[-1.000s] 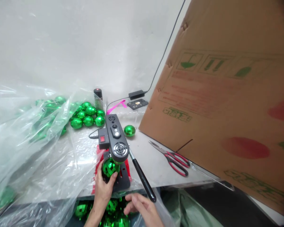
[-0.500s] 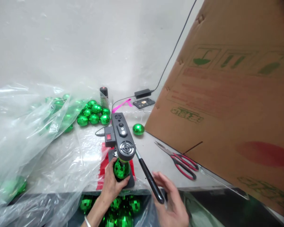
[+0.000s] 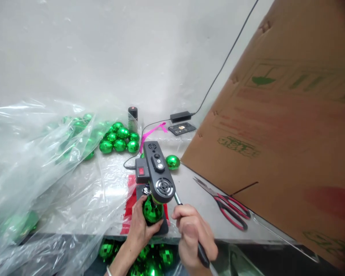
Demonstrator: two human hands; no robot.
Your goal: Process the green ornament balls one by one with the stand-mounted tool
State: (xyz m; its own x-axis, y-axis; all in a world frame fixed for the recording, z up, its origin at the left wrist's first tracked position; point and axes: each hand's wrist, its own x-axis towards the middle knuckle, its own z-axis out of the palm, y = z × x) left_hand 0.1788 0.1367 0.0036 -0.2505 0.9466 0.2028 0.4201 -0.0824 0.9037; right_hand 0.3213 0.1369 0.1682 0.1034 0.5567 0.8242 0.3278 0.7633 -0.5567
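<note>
A shiny green faceted ball (image 3: 153, 211) is held by my left hand (image 3: 140, 222), thumb and fingers curved around its side. The ball sits right under the round front end of a small dark bench press machine (image 3: 158, 168), which has a red switch at its left. My right hand (image 3: 192, 234) is closed around the machine's lever handle (image 3: 202, 255); the black grip's lower end pokes out below the fist. Where the ball meets the machine is mostly hidden by the machine's head.
Several green balls (image 3: 120, 145) lie at the back left, partly under clear plastic sheeting (image 3: 60, 184). One loose ball (image 3: 173, 162) is behind the machine. Red-handled scissors (image 3: 232, 211) lie beside a big cardboard box (image 3: 276, 134). More balls (image 3: 166, 256) sit below the table edge.
My right hand has gone from open beside the lever to gripping its handle. My left hand still holds the ball under the machine. The whole view has shifted slightly.
</note>
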